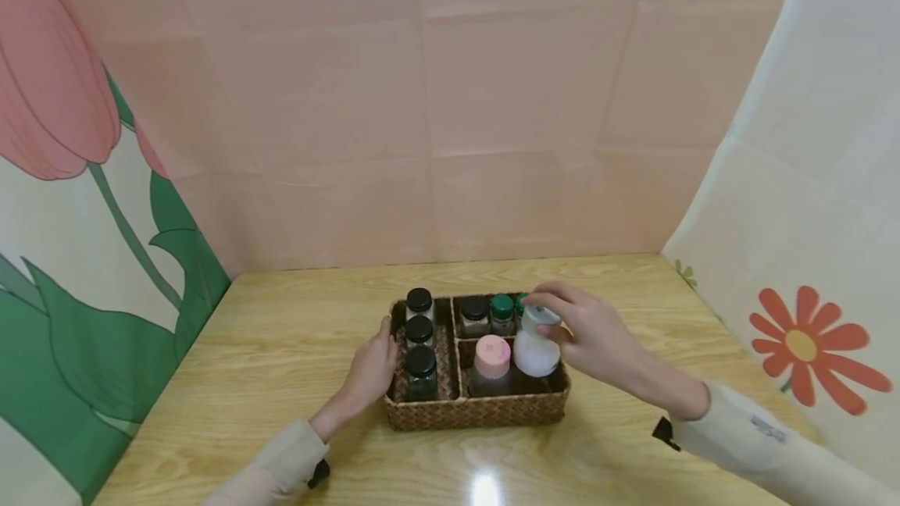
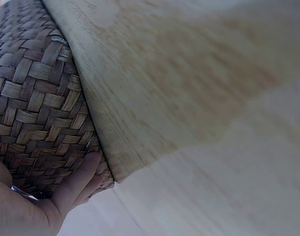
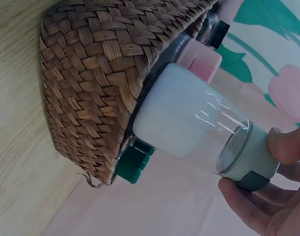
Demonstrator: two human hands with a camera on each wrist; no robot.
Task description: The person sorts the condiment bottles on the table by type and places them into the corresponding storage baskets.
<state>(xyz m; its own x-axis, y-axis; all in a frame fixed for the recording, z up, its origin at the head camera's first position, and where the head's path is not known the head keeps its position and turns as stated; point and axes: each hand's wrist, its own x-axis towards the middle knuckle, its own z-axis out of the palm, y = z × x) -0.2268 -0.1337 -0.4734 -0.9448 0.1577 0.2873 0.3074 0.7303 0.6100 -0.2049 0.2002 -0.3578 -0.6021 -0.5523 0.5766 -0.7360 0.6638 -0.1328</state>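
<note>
My right hand [image 1: 591, 330] pinches the pale cap of a clear seasoning jar [image 1: 537, 354] filled with something white. The jar is tilted, its lower part inside the front right compartment of a woven basket [image 1: 478, 414]. In the right wrist view the thumb and fingers [image 3: 287, 145] are around the cap, and the jar's base sits behind the basket rim. Against the basket's left outer wall rests my left hand [image 1: 369, 369], fingers extended along the weave [image 2: 41, 93]. Beside the tilted jar stands a pink-capped jar [image 1: 492, 365].
Three black-capped jars [image 1: 421, 369] line the left compartment. At the back right are another black-capped jar [image 1: 474, 315] and two green-capped jars [image 1: 502, 313], one partly hidden by my right hand. The wooden table [image 1: 281, 334] meets a pink cloth [image 1: 422, 139] behind and printed cloths at both sides.
</note>
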